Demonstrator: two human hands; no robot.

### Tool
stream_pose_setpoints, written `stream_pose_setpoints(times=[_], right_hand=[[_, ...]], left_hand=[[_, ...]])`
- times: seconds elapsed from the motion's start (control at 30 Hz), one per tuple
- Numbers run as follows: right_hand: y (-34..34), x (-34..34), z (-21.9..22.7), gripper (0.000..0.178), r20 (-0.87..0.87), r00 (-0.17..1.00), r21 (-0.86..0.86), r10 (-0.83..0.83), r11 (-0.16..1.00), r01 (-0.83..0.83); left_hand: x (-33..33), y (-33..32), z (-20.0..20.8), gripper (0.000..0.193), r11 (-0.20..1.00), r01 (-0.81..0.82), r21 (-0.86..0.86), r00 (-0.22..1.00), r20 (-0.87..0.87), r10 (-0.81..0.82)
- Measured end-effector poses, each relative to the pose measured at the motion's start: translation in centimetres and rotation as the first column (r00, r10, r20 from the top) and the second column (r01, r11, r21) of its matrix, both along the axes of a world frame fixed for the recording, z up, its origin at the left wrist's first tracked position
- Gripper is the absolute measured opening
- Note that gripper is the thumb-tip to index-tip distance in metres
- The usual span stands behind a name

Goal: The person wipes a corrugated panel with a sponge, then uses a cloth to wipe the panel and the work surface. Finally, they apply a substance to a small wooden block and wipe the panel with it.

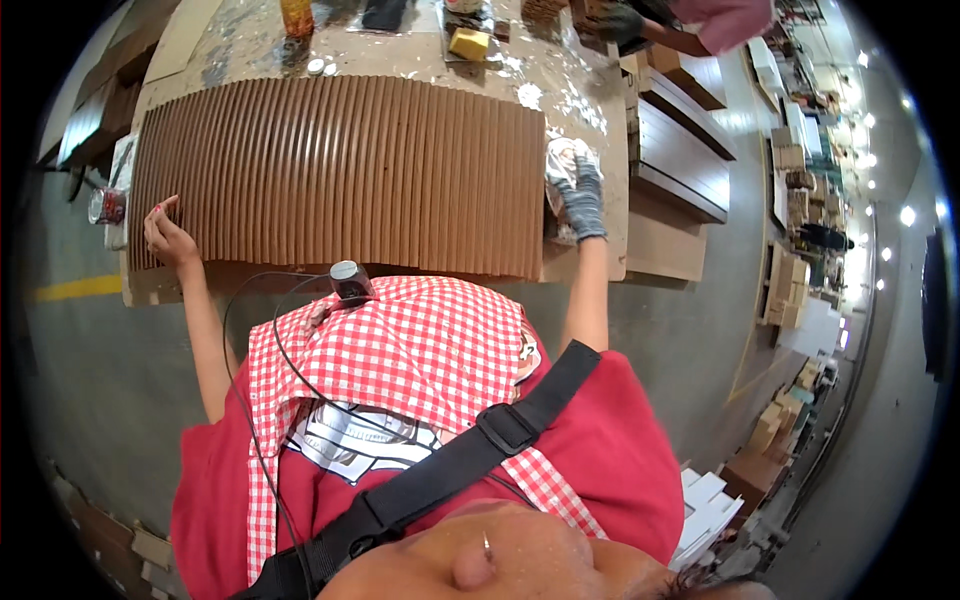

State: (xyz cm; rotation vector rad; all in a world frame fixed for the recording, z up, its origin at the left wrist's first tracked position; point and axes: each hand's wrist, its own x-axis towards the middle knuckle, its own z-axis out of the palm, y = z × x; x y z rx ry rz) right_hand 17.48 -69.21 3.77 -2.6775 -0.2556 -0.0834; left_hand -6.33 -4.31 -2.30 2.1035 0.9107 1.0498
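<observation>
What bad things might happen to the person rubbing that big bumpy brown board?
The bare left hand rests on the ribbed board at its edge; it might catch a splinter. The gloved right hand presses a rag at the board's other end, so the rag may snag on the ridges. A cable dangles near the table and might hook its edge.

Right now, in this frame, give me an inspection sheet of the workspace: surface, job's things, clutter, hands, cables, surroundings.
Surface: workbench, top streaked with pale smears.
Job's things: brown ribbed panel lying flat across the bench; crumpled rag at its right edge.
Clutter: yellow sponge block, orange bottle, small round caps behind the panel.
Hands: bare left hand fingertips on the panel's left edge; gloved right hand pressing the rag.
Cables: thin black cable looping over the checked apron.
Surroundings: dark wood panels stacked to the right; another person's gloved hand at the far end; cardboard boxes beyond.
</observation>
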Motion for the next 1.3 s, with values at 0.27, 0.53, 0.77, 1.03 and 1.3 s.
stream_pose_setpoints(times=[0.27,0.53,0.77,1.03,1.3], right_hand=[[2.0,4.2,0.0,0.032,-0.035,0.983,0.630,-0.182,0.759,0.163],[6.2,11.7,0.7,0.036,0.213,0.967,0.052,0.141,0.987,-0.155],[6.9,15.1,-2.0,0.044,0.253,0.952,-0.039,0.171,0.985,-0.166],[9.8,16.3,-2.1,0.034,0.150,0.987,0.184,0.061,0.979,-0.089],[17.2,15.1,-2.7,0.034,0.213,0.969,0.334,0.127,0.922,-0.194]], left_hand=[[2.7,0.7,-1.2,0.047,1.000,-0.002,0.026,0.995,-0.097,0.004],[7.0,-0.3,-1.3,0.045,0.998,0.000,0.059,0.998,-0.060,0.004],[9.4,0.1,-2.2,0.045,0.992,-0.010,0.124,0.997,-0.071,0.019],[9.4,1.9,-0.2,0.045,0.997,0.034,0.074,0.994,0.097,-0.041],[1.0,-11.5,4.6,0.030,0.550,0.645,-0.531,0.759,0.362,-0.541]])
